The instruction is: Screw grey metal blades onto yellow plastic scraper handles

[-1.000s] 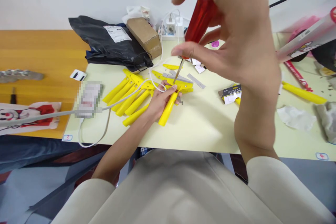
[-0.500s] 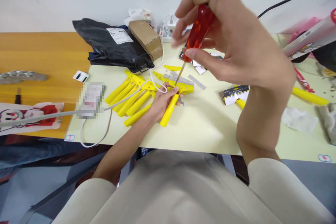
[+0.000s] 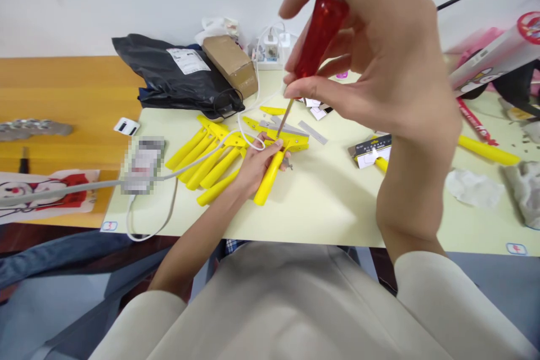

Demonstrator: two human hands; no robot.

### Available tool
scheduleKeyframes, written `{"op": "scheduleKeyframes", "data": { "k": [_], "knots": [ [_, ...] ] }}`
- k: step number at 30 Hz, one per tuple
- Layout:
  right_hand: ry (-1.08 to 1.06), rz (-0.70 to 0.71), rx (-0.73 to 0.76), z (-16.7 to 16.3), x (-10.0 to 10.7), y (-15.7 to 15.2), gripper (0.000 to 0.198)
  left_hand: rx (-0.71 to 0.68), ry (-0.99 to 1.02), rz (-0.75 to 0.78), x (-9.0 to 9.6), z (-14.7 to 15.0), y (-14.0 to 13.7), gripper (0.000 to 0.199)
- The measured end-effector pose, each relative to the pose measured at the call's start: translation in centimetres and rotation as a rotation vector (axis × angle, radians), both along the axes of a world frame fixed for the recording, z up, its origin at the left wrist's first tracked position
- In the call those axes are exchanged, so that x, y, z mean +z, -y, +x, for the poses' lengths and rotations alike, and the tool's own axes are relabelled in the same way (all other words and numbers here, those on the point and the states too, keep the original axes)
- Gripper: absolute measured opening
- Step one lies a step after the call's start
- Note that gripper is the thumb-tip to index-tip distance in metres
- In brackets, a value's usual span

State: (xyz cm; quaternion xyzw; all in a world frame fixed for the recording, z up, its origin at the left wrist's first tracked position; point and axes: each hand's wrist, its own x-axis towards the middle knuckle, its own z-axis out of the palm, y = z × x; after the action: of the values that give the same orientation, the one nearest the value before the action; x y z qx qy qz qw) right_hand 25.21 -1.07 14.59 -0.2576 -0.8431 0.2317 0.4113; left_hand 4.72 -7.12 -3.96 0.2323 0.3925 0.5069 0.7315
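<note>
My right hand (image 3: 379, 56) is raised over the table, thumb and fingers closed around the red handle of a screwdriver (image 3: 320, 34). Its thin shaft slants down, and the tip meets the head of a yellow scraper (image 3: 270, 180) near a screw. My left hand (image 3: 255, 169) grips that scraper close to its head, with the handle pointing toward me. A grey metal blade (image 3: 274, 125) lies across the yellow head. To the left, several more yellow scraper handles (image 3: 202, 157) lie side by side. A loose flat blade (image 3: 313, 132) rests just beyond the scraper.
A white cable (image 3: 198, 167) runs over the handles from a blurred phone-like device (image 3: 143, 163). Behind are a black plastic parcel (image 3: 169, 76), a cardboard box (image 3: 232, 64) and a power strip (image 3: 270, 59). On the right lie a packaging card (image 3: 371, 152) and a crumpled tissue (image 3: 475, 187).
My right fingers have drawn in around the screwdriver handle, having been looser and more spread before. My left hand still holds the scraper in place. The view has shifted slightly.
</note>
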Motion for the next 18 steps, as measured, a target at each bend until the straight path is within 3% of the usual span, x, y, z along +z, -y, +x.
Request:
{"op": "scheduleKeyframes", "data": {
  "k": [3,6,9,14,18],
  "knots": [
    [0.081,0.027,-0.112,-0.6,0.2,0.2,0.036,0.011,0.0,-0.005,0.2,0.0,0.0,0.056],
    [0.116,-0.021,0.004,-1.0,0.1,0.2,0.038,0.01,-0.016,-0.024,0.2,0.2,0.0,0.055],
    [-0.007,-0.037,0.107,-1.0,-0.7,-0.2,0.039,0.004,-0.017,-0.019,0.3,0.2,0.1,0.054],
    [-0.119,0.046,-0.042,-1.3,-1.9,-1.0,0.048,-0.024,-0.001,0.01,0.3,0.2,0.2,0.052],
    [-0.147,0.04,-0.034,-2.2,-2.5,-0.9,0.054,-0.036,0.015,0.013,0.5,0.2,0.3,0.056]
  ]
}}
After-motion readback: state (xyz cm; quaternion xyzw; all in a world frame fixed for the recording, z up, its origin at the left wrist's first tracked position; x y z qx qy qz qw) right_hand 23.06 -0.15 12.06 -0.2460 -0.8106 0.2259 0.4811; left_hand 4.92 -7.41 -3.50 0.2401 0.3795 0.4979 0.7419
